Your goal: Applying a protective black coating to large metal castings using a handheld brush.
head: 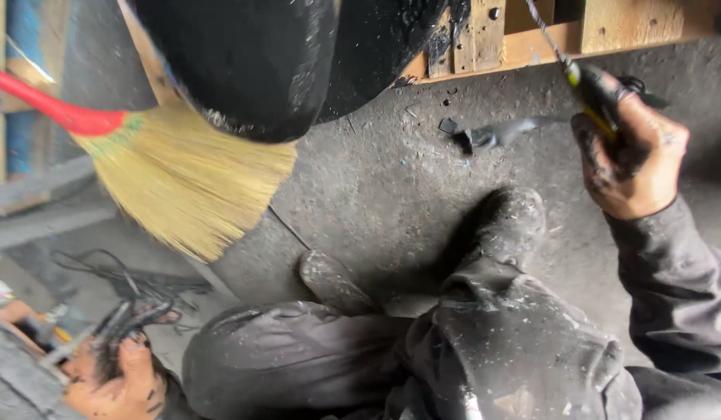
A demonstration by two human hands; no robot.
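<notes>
Right hand (636,159) raised at upper right, arm bent, dark sleeve (679,272) running down to the lower right corner. Grip clamped together around a yellow-handled tool (584,92); a twisted cord (543,31) runs up from the handle to the top edge. Fingers blackened with grime. Left hand (115,373) low at bottom left, also dirty, fingers curled on a dark thin thing (119,323); cannot tell what it is, grip looks closed on it. Knees bent, dusty grey trousers (485,342), shoes (512,222) planted on the grey floor (391,179). A straw broom (185,179) with red handle leans at left, touching a big black rounded object (259,62). Wooden pallet (547,31) along the top. A small dark scrap (492,136) lies on the floor near the right hand.
</notes>
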